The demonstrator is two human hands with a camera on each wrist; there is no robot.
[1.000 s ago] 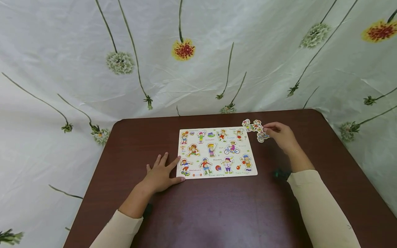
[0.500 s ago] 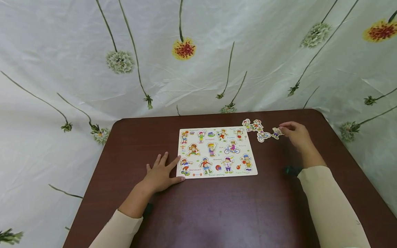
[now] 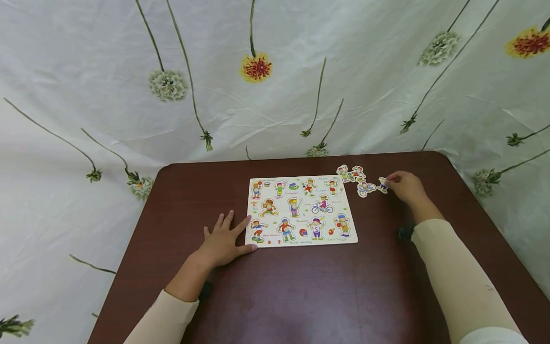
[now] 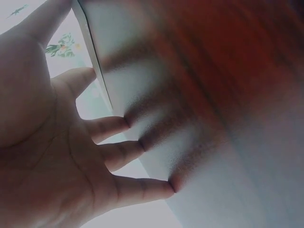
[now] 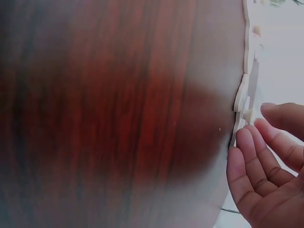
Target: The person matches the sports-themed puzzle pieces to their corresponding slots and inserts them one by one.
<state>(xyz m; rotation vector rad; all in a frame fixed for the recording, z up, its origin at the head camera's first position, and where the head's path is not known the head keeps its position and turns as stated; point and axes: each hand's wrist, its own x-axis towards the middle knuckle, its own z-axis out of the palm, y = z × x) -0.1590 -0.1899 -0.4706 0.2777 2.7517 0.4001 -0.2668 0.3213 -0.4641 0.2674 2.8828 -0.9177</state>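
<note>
A white wooden puzzle board (image 3: 281,193) printed with children playing sports lies on the table. Along its left edge my left hand (image 3: 220,244) is spread flat, thumb and little-side fingers apart, with fingertips (image 4: 135,187) on the tabletop and thumb at the board's lower left corner. At the far right, my right hand (image 3: 408,188) pinches the edge of a small figure-shaped puzzle piece (image 3: 382,185) with thumb and index finger. The piece lies beside a bicycle-rider puzzle piece (image 3: 366,188). In the right wrist view, the other fingers (image 5: 237,166) are bent near the tabletop.
More figure-shaped puzzle pieces (image 3: 356,173) lie grouped at the board's upper right corner. All of this rests on a dark reddish-brown table (image 3: 301,291). Behind the table hangs a white cloth (image 3: 275,110) printed with dandelions and flowers.
My right hand has moved right with the figure piece, away from the group, then slightly back left, setting it close against the bicycle piece. The left hand and board have stayed put.
</note>
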